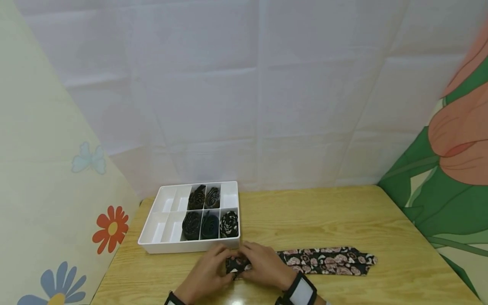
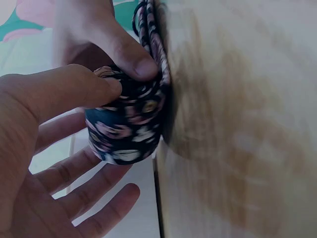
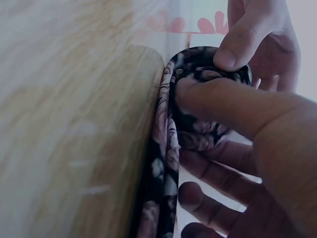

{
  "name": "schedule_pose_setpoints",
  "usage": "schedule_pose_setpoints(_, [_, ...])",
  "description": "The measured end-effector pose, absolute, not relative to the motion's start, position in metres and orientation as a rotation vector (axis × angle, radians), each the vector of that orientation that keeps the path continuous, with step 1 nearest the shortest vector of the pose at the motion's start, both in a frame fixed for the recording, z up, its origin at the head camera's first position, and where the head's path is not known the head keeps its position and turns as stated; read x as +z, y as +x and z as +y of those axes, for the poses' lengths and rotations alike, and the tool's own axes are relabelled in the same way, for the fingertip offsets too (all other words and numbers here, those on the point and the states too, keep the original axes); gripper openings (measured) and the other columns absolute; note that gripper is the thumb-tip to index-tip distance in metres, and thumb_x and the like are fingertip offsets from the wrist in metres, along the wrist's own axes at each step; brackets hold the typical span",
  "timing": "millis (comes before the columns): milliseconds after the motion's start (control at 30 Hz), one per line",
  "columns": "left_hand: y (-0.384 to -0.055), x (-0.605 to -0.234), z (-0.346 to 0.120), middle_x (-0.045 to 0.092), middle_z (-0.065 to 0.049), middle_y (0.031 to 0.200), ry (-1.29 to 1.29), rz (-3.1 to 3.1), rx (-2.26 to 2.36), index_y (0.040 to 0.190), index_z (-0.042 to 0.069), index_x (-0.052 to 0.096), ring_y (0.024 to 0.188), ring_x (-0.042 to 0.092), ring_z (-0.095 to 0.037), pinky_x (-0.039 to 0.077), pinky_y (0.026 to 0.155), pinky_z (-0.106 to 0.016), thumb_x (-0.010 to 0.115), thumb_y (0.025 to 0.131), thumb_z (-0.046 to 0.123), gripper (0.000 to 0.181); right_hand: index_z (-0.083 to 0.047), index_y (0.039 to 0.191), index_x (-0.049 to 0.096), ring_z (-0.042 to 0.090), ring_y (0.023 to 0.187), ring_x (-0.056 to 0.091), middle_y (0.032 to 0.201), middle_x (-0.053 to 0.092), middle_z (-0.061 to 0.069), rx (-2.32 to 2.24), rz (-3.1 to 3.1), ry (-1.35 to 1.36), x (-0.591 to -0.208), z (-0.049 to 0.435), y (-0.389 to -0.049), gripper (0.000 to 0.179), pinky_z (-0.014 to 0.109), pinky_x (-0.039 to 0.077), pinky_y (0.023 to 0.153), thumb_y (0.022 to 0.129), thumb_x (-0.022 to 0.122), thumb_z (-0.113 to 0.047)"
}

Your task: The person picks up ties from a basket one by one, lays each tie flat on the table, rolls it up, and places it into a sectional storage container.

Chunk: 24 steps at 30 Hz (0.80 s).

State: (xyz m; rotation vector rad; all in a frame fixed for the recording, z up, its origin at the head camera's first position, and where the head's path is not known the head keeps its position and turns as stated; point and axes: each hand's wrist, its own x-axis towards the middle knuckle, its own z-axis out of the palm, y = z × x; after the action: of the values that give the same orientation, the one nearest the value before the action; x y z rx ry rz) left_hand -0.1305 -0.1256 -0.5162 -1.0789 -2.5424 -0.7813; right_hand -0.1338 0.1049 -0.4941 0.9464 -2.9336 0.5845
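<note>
A black necktie (image 1: 328,260) with a pink rose print lies along the table, its loose end stretching to the right and its other end wound into a roll (image 2: 126,131). My left hand (image 1: 209,270) grips the roll from the left, thumb on its upper edge and fingertips against its far side. From the right, my right hand (image 1: 265,265) holds the same roll, its thumb pressing on the coiled layers. In the right wrist view the spiral of the roll (image 3: 198,142) shows between both thumbs, standing on edge where the flat layers meet it.
Just beyond my hands stands a white divided tray (image 1: 190,246). Several dark rolled neckties, among them a black-and-white patterned roll (image 1: 229,224), sit in its middle and right compartments. A white sheet (image 1: 305,106) hangs behind the wooden table (image 1: 404,254).
</note>
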Motion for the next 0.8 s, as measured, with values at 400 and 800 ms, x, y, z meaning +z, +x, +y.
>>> schedule_pose_setpoints(400, [-0.1334,-0.5137,-0.1224,0.066,0.007,0.115,-1.092,-2.522,-0.743,0.112,0.020,0.076,0.105,0.063,-0.010,0.058,0.093,-0.032,0.092,0.071,0.017,0.044,-0.025,0.124,0.067,0.004,0.099,0.063,0.113,0.064,-0.011,0.589,-2.914,0.990,-0.4907,0.1059,-0.1339,0.048,0.026,0.055,0.076,0.085,0.086,-0.045])
schedule_pose_setpoints(800, [-0.1351,-0.5168,-0.1229,0.065,0.006,0.114,-1.112,-2.515,-0.724,0.112,0.022,0.075,0.104,0.063,-0.010,0.058,0.091,-0.031,0.091,0.069,0.017,0.046,-0.022,0.120,0.067,0.003,0.094,0.060,0.109,0.063,-0.011,0.590,-2.916,0.960,-0.4880,0.1076,-0.1317,0.050,0.024,0.053,0.072,0.082,0.089,-0.045])
